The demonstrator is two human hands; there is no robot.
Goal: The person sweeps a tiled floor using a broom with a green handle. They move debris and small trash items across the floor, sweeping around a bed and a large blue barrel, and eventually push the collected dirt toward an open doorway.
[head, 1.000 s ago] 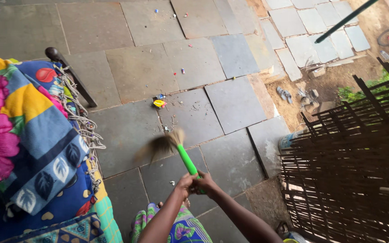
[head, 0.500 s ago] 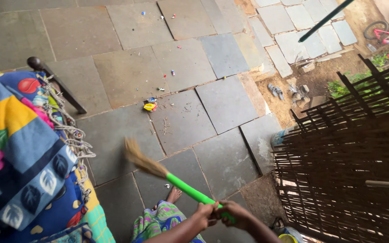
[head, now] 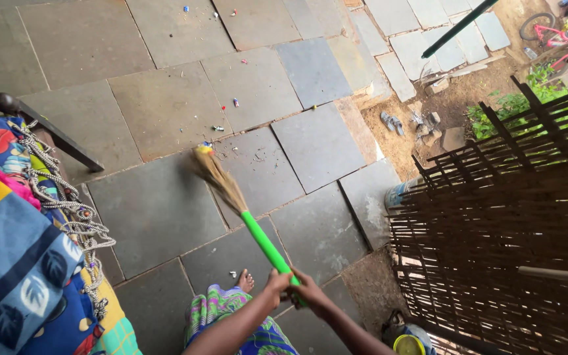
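A broom with a bright green handle (head: 263, 240) and straw bristles (head: 218, 179) slants up and left over the grey stone floor (head: 159, 210). My left hand (head: 277, 282) and my right hand (head: 306, 289) both grip the lower end of the handle, side by side. The bristle tips touch a small yellow scrap (head: 205, 149) on the floor. Small bits of litter (head: 235, 102) lie scattered on the slabs beyond. My bare foot (head: 246, 281) shows below the handle, above a patterned garment (head: 221, 309).
A cot with a colourful blanket (head: 14, 256) and rope edging (head: 73, 210) fills the left; its dark leg (head: 54, 135) stands on the floor. A woven stick fence (head: 494, 243) fills the right. Sandals (head: 392, 123) lie on bare earth, and a small bicycle (head: 547, 26) stands far right.
The broom swung forward from low left, its bristles now reaching the yellow scrap. My hands moved up and slightly left with the handle. The view shifted, showing less of the blanket.
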